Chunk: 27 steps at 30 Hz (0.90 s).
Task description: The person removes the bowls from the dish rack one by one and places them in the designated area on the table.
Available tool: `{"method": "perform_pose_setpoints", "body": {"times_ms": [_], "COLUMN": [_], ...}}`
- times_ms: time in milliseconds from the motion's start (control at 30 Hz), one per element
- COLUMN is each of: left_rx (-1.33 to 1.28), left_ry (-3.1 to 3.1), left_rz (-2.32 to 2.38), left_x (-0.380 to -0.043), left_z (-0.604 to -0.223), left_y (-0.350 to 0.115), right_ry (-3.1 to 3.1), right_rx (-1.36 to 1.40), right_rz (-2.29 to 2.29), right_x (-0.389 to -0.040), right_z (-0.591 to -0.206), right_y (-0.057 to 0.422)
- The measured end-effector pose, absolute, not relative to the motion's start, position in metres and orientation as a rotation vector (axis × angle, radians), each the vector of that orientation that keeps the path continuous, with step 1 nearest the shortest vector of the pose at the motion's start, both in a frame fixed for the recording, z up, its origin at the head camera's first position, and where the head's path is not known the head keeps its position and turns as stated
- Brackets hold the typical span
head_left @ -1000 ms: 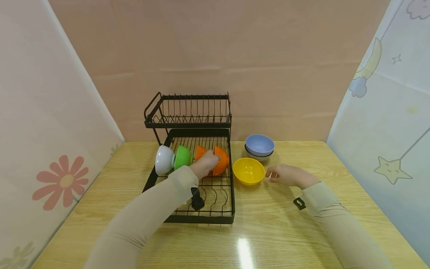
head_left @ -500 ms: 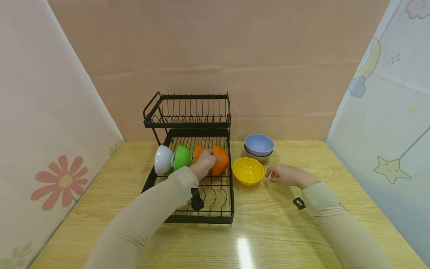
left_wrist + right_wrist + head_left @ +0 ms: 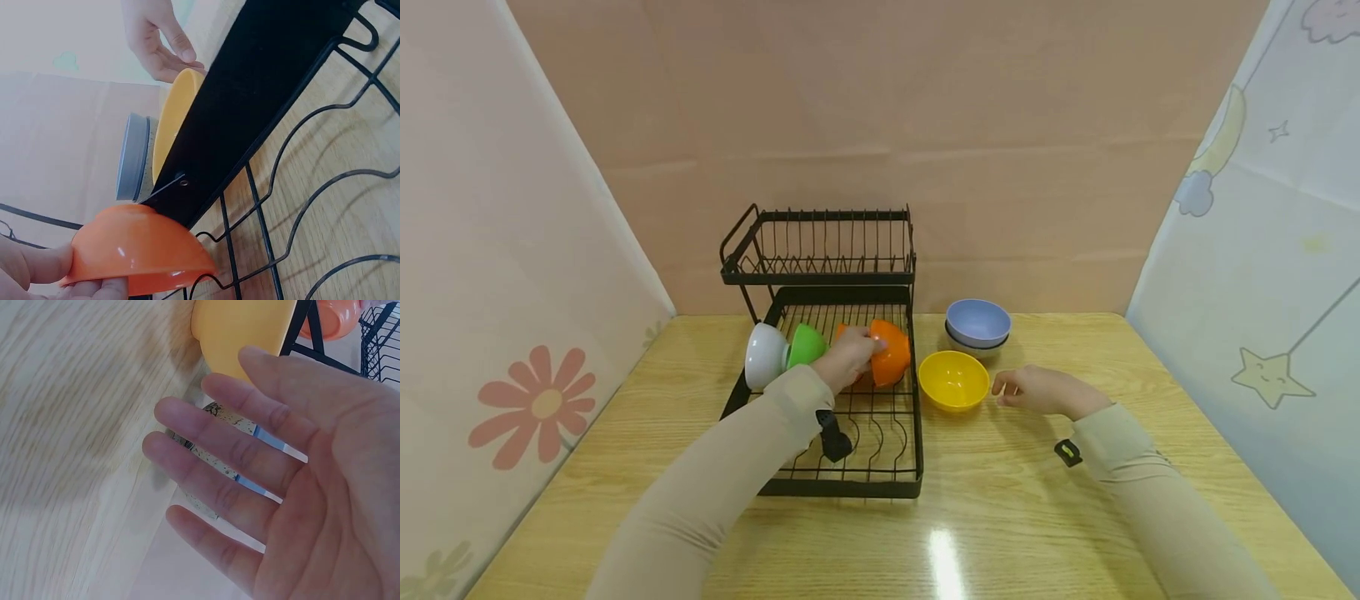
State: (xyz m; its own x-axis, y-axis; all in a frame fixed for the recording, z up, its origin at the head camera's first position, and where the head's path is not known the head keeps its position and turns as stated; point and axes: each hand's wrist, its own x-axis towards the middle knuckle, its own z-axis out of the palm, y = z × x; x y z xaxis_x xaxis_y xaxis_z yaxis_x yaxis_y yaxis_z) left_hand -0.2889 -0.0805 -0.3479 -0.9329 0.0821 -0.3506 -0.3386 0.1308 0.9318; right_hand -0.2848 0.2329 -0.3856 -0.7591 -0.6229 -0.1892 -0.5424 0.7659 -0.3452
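My left hand (image 3: pixel 848 360) pinches the rim of an orange bowl (image 3: pixel 891 354) at the right side of the black dish rack (image 3: pixel 850 488). In the left wrist view the thumb presses the outside of this orange bowl (image 3: pixel 134 244), with fingers at its inner rim. Left of it, partly hidden by the hand, is another orange bowl (image 3: pixel 842 331). A green bowl (image 3: pixel 806 345) and a white bowl (image 3: pixel 765 357) stand on their sides farther left. My right hand (image 3: pixel 1045 392) hovers with relaxed fingers beside a yellow bowl (image 3: pixel 954 381), holding nothing; the right wrist view shows its fingers spread.
Behind the yellow bowl, a blue bowl (image 3: pixel 979 322) sits stacked in a speckled, dark-rimmed bowl (image 3: pixel 973 350). The rack's upper tier (image 3: pixel 820 278) rises behind the lower one. A small black item (image 3: pixel 1068 453) shows by the right wrist. Patterned sheets hang on both sides.
My left hand has shifted slightly up and left, and the pinched orange bowl has moved a little the same way. The right hand stays in place.
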Motion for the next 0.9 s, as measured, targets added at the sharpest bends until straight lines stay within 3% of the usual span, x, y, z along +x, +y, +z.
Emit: {"method": "perform_pose_setpoints", "body": {"times_ms": [533,900], "left_rx": [-0.27,0.293], "left_ry": [1.994,2.33], "left_rz": [1.958,1.625], "left_x": [-0.286,-0.254], "left_z": [-0.331,-0.29], "left_y": [-0.094,-0.087], "right_ry": [2.654,2.656], "right_rx": [-0.925,-0.922], "right_rz": [-0.432,-0.451], "right_x": [-0.285,-0.286], "right_z": [-0.383,-0.384], "right_y": [0.233,0.234]}}
